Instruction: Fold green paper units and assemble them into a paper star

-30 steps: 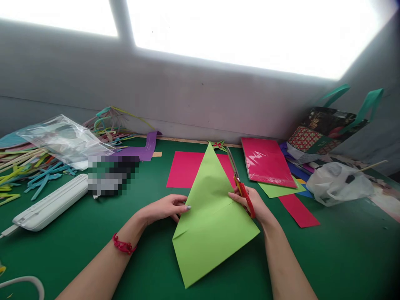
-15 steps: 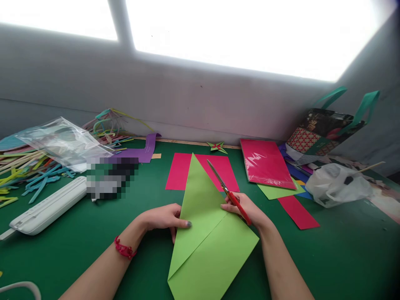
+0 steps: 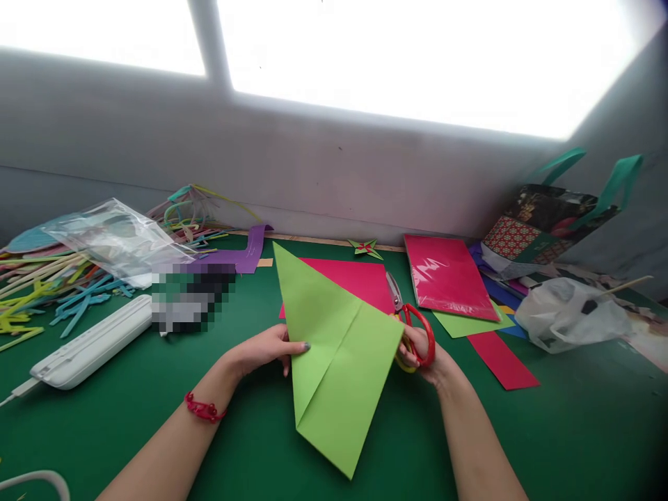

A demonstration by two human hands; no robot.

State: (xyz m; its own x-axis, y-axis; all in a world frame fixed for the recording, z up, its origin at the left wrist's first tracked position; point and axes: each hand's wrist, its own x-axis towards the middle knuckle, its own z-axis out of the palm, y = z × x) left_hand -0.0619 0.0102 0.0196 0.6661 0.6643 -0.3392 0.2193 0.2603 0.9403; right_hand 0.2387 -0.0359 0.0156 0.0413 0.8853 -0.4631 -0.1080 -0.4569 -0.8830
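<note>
A folded light-green paper sheet (image 3: 334,348) is held up over the green table (image 3: 130,410), its sharp tip pointing up and left. My left hand (image 3: 266,351) pinches its left edge near the fold. My right hand (image 3: 425,355) is behind the sheet's right side with its fingers through the red handles of a pair of scissors (image 3: 410,323). The scissor blades point up and away from me, close to the paper's right edge. A red bracelet (image 3: 204,410) is on my left wrist.
A pink sheet (image 3: 355,275) lies behind the green one, with a wrapped pink paper pack (image 3: 443,275) and loose coloured sheets (image 3: 495,348) to the right. A white plastic bag (image 3: 568,313), a patterned gift bag (image 3: 543,219), a white device (image 3: 88,344), coloured strips (image 3: 46,292) and a small paper star (image 3: 365,247) surround them.
The green sheet has turned counter-clockwise, so its tip has swung left. My right hand has shifted its hold, with fingers now through the scissor handles and the blades more upright.
</note>
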